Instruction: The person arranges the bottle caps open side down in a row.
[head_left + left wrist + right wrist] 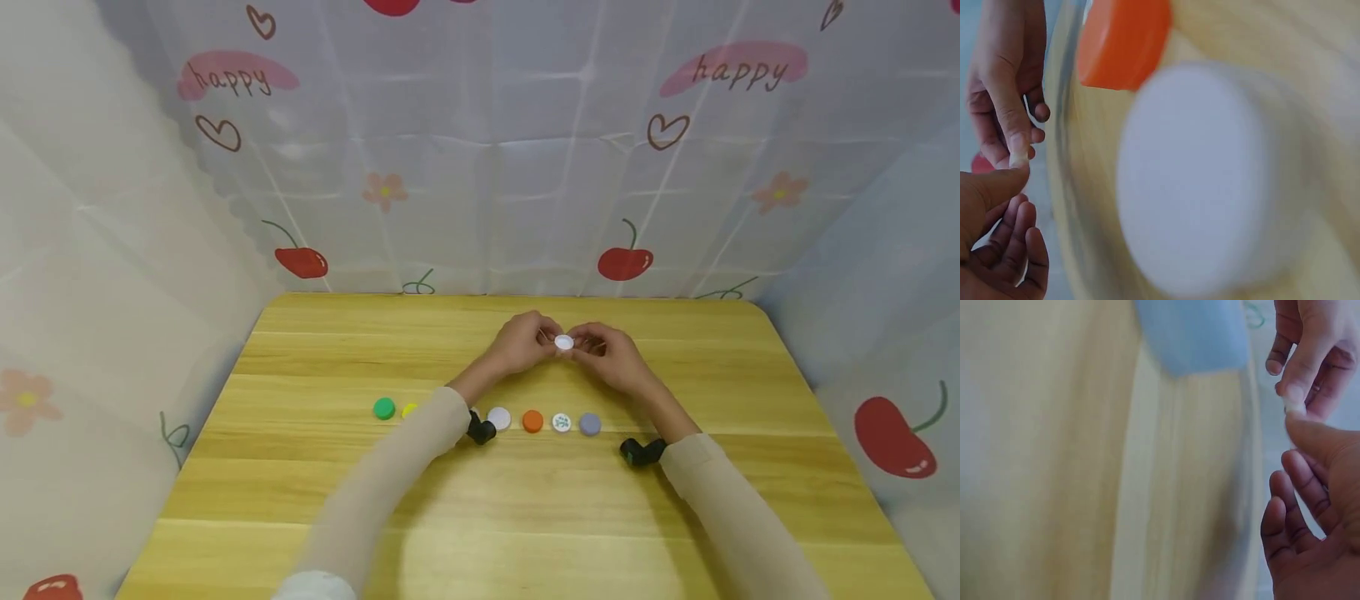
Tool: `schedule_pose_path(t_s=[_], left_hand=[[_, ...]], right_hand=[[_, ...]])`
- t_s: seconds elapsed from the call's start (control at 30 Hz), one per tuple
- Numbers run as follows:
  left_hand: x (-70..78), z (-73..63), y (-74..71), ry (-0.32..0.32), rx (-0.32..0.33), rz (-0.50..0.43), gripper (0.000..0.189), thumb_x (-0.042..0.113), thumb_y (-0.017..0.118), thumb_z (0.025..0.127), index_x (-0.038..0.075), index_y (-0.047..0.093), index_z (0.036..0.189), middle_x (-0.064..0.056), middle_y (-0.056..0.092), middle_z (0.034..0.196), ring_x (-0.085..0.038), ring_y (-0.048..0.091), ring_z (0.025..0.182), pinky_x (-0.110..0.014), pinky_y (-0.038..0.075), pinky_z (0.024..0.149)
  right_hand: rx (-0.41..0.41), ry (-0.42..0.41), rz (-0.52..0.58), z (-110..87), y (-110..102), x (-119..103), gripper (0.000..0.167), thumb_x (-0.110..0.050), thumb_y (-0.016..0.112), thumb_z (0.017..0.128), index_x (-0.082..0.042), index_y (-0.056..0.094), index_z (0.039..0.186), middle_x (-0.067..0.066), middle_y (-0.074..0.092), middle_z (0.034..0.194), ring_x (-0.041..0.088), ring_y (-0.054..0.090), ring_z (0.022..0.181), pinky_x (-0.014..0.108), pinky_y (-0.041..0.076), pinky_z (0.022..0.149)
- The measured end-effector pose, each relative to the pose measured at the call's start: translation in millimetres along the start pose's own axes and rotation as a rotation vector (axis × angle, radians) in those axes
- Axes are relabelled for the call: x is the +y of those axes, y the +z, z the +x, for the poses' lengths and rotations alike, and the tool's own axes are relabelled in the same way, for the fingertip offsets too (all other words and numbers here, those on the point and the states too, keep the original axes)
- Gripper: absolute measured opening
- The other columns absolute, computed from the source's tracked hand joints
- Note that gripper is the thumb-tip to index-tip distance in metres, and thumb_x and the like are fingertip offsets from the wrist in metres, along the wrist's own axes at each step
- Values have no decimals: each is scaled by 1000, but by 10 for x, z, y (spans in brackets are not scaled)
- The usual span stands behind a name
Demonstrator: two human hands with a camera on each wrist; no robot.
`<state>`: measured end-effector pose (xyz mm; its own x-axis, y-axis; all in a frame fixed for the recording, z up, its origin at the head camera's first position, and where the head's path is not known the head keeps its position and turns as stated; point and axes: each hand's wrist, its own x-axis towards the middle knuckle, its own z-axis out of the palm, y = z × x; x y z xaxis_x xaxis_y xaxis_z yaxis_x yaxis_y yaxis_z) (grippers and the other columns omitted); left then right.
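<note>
Over the back half of the table, my left hand [522, 342] and my right hand [611, 358] meet at a small white bottle cap [564, 342]. Each hand pinches one side of it between thumb and fingers. Its hollow side faces up toward the head view. In the left wrist view the left hand [997, 231] has its other fingers loosely bent, and only a sliver of the cap [1019, 161] shows between the thumbs. The right wrist view likewise shows the right hand [1329, 506] with thumb at the cap, which is mostly covered there.
A row of caps lies nearer me: green [384, 408], yellow [409, 411], white [498, 418], orange [532, 421], white with green print [561, 422] and lavender [590, 424]. The left forearm covers part of the row. Black wrist cameras [642, 452] hang above the wooden table [525, 517].
</note>
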<state>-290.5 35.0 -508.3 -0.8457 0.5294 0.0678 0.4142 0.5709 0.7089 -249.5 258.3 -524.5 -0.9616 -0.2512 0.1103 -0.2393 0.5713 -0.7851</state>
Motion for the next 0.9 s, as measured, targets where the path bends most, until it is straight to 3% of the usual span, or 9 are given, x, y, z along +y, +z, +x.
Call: schedule_pose_path(t_s=[0.13, 0.27, 0.5, 0.6, 0.73, 0.9], left_hand=[[12, -282, -145, 93, 29, -52, 24, 27, 81, 99, 19, 79, 121, 3, 71, 108, -9, 66, 94, -23, 56, 82], [32, -575, -290, 135, 107, -165, 24, 31, 81, 99, 25, 78, 122, 7, 72, 111, -8, 66, 95, -26, 58, 84], [90, -1062, -395, 186, 215, -360, 24, 32, 84, 96, 31, 80, 121, 8, 74, 112, -14, 67, 104, -46, 58, 91], [122, -1235, -393, 224, 239, -367, 26, 30, 84, 96, 30, 80, 122, 8, 75, 113, -17, 67, 107, -49, 58, 92], [147, -1414, -383, 258, 261, -364, 26, 26, 84, 96, 26, 81, 121, 6, 76, 114, -18, 67, 107, -42, 59, 92], [152, -1537, -366, 268, 267, -378, 26, 24, 85, 95, 23, 81, 122, 4, 77, 117, -17, 67, 107, -35, 59, 92]], right_hand=[[4, -53, 88, -133, 10, -176, 27, -22, 80, 100, -14, 75, 125, 10, 76, 117, 18, 70, 99, 26, 57, 88], [18, -146, 204, -202, 54, -404, 24, -13, 80, 98, -14, 77, 122, 11, 77, 119, 12, 69, 100, 25, 57, 87], [27, -316, 305, -367, 189, -737, 28, 1, 81, 94, -12, 78, 118, 9, 78, 117, 14, 68, 101, 25, 56, 88], [29, -354, 315, -466, 246, -815, 32, 4, 82, 91, -13, 78, 118, 7, 78, 116, 18, 66, 101, 28, 55, 90], [18, -394, 306, -572, 306, -897, 37, 6, 83, 88, -15, 78, 118, 5, 78, 114, 19, 66, 99, 30, 55, 89], [5, -412, 281, -628, 349, -952, 37, 3, 86, 87, -17, 79, 118, 2, 78, 112, 17, 67, 99, 31, 56, 88]])
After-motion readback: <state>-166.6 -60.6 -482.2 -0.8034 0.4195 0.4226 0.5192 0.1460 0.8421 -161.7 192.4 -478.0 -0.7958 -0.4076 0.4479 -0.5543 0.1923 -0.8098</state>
